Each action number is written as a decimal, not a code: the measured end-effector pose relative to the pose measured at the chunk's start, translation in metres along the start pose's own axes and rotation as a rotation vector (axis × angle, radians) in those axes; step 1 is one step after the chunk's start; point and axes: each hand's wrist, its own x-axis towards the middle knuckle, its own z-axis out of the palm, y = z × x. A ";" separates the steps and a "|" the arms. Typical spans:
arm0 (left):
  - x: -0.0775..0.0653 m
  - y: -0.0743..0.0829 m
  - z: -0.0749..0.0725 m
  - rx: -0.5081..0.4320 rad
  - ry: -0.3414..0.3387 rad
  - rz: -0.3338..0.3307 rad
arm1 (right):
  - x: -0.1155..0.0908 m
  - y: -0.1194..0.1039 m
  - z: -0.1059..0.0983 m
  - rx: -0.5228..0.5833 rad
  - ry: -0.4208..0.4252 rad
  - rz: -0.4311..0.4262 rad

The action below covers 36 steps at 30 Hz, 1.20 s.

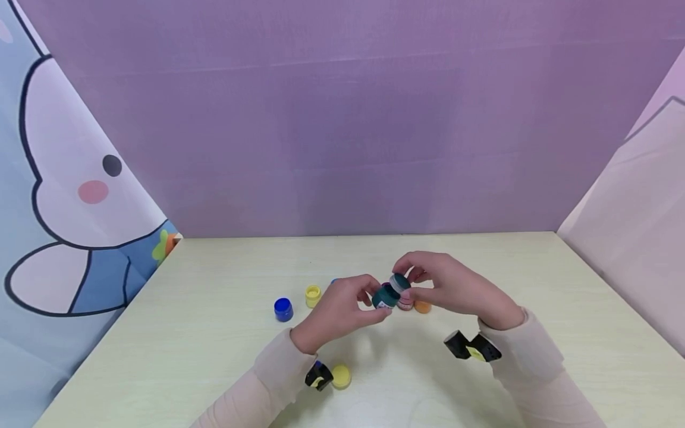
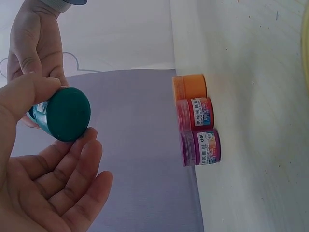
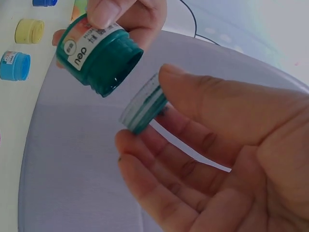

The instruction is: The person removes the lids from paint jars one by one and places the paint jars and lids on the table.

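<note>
1. Dark green, label-wrapped and lidless, a paint jar [image 1: 385,298] is held above the table [image 1: 225,362], with "deli" readable on its label in the right wrist view. It tilts, mouth facing its screw lid [image 1: 399,283], which sits at about 2 o'clock from it in the head view.

2. The left hand [image 1: 342,308] grips the jar's body between thumb and fingertips, spread only as wide as the jar; the other fingers lie looser beneath it.

3. The right hand [image 1: 455,285] pinches the lid by its edge between thumb and fingers. In the right wrist view a narrow gap parts lid and jar mouth, with the jar at about 10 to 11 o'clock from the lid.

4. An orange paint jar [image 2: 189,87], a red paint jar [image 2: 195,113] and a purple paint jar [image 2: 201,147] stand in a touching row. From the green jar in the head view, the orange and red ones lie between 3 and 4 o'clock.

5. Towards 9 o'clock from the green jar stand a yellow paint jar [image 1: 313,296] and, farther out, a dark blue paint jar [image 1: 283,310]. The right wrist view also shows a light blue paint jar [image 3: 15,65].

6. A round yellow lid [image 1: 341,377] rests on the table at 7 o'clock, just beside the left wrist camera [image 1: 319,375].
</note>
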 end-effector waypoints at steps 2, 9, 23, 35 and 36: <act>0.000 0.000 -0.001 -0.004 0.007 -0.014 | 0.000 0.000 -0.001 -0.007 0.004 -0.012; -0.001 0.001 -0.002 -0.002 0.036 -0.065 | -0.001 0.000 -0.005 -0.061 0.055 0.016; -0.003 0.001 -0.008 -0.032 0.101 -0.069 | -0.013 0.010 -0.003 -0.066 -0.011 0.084; 0.000 0.003 -0.013 -0.026 0.135 -0.041 | -0.013 0.023 0.034 -0.089 -0.203 0.091; 0.000 0.003 -0.013 -0.030 0.133 -0.045 | -0.013 0.023 0.038 -0.092 -0.223 0.101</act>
